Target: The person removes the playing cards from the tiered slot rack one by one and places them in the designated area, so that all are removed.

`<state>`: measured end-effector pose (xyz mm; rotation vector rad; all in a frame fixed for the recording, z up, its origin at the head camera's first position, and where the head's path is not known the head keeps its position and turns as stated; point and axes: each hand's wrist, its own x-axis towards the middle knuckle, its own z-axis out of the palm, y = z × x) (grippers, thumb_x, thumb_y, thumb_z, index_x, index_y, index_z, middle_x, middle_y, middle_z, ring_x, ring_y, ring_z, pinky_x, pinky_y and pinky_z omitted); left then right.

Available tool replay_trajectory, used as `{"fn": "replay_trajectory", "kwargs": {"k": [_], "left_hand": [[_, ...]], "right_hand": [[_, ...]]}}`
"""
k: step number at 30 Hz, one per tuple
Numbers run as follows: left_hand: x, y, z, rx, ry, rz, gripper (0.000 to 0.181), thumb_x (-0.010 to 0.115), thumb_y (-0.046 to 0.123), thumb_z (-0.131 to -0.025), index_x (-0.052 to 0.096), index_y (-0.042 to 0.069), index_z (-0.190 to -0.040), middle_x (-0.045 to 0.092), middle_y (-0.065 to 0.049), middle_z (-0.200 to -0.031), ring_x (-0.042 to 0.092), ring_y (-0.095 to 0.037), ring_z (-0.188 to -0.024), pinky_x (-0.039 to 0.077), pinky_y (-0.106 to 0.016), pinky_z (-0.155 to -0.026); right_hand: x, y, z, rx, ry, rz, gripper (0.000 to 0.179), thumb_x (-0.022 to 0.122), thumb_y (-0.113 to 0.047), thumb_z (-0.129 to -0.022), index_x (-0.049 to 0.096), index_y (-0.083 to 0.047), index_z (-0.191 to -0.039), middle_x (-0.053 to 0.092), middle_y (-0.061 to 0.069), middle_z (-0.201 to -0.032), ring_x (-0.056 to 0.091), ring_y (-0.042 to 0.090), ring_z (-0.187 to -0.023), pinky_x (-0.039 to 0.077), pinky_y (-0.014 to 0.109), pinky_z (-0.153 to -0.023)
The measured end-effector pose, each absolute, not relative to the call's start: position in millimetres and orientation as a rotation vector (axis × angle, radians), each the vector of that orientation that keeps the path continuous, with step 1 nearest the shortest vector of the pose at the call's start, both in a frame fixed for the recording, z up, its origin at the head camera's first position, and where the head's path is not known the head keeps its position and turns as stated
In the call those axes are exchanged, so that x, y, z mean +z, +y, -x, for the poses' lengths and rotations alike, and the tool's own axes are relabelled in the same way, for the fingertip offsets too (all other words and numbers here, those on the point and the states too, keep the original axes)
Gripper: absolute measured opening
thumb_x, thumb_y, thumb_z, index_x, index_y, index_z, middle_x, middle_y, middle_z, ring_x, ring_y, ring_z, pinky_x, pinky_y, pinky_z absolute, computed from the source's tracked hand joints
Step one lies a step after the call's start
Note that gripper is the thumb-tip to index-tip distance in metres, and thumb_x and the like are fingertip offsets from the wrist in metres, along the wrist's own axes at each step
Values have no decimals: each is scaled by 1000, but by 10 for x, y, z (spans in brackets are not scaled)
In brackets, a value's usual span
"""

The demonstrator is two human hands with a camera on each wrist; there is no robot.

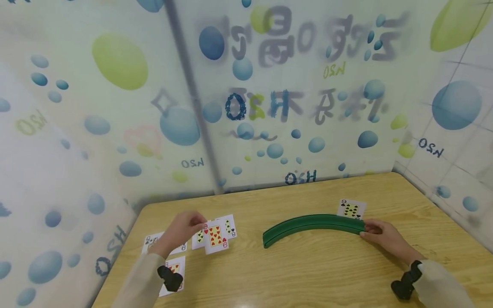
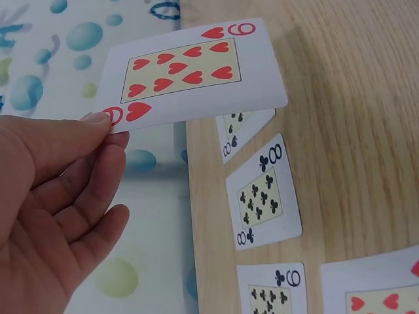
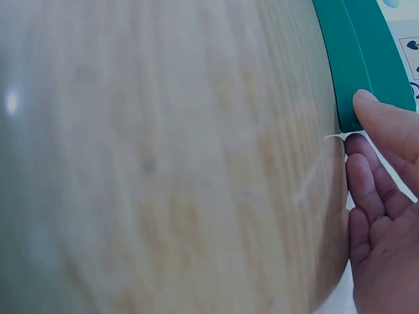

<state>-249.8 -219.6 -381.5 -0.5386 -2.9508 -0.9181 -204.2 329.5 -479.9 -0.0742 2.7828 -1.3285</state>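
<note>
My left hand (image 1: pixel 184 229) pinches a hearts playing card (image 1: pixel 215 236) at one corner, thumb against fingers. In the left wrist view the hearts card (image 2: pixel 183 72) is face up, raised over the table. Beneath it lie a clubs card (image 2: pixel 264 193) and part of another black-suited card (image 2: pixel 243 125). My right hand (image 1: pixel 389 237) grips the right end of a long, curved green card holder (image 1: pixel 308 221). In the right wrist view the thumb lies on the green holder (image 3: pixel 360 52), with fingertips at its end. No cards show standing in the holder.
A spades card (image 1: pixel 351 208) lies behind the holder's right part. More face-up cards lie at the left, including a hearts card (image 1: pixel 173 273) partly behind the left wrist. The wooden table (image 1: pixel 250 273) meets a bubble-patterned wall (image 1: pixel 327 162) at the back.
</note>
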Motion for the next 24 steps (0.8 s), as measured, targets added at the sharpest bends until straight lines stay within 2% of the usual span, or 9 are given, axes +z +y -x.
{"fn": "replay_trajectory", "kwargs": {"k": [6,13,19,24], "left_hand": [[-3906,-2359,2418,-954,-3034,529,5,64,4,-83,65,7,-87,60,2,-78,56,-11,-74,47,-31,-67],[-4011,-2481,2361,-1024,-3106,494,4,64,5,-84,65,6,-88,61,1,-80,57,-12,-73,48,-29,-65],[-4139,-2573,2353,-1041,-3137,437,8,68,8,-81,68,6,-89,63,1,-81,58,-12,-73,48,-29,-66],[-4252,-2627,2334,-1001,-3139,374,9,73,7,-76,69,5,-84,63,1,-77,58,-12,-69,49,-28,-62]], "right_hand": [[-4805,3299,2045,-1330,2790,72,58,63,-23,-88,42,18,-123,55,23,-107,55,26,-91,47,27,-68],[-4810,3299,2047,-1330,2784,68,58,63,-23,-88,42,17,-124,55,23,-108,55,25,-91,47,27,-68],[-4822,3310,2059,-1318,2790,73,58,62,-24,-88,42,18,-124,55,24,-108,55,25,-91,47,27,-69],[-4831,3303,2055,-1323,2798,71,58,63,-23,-88,42,17,-124,55,23,-108,55,24,-91,47,27,-69]]}}
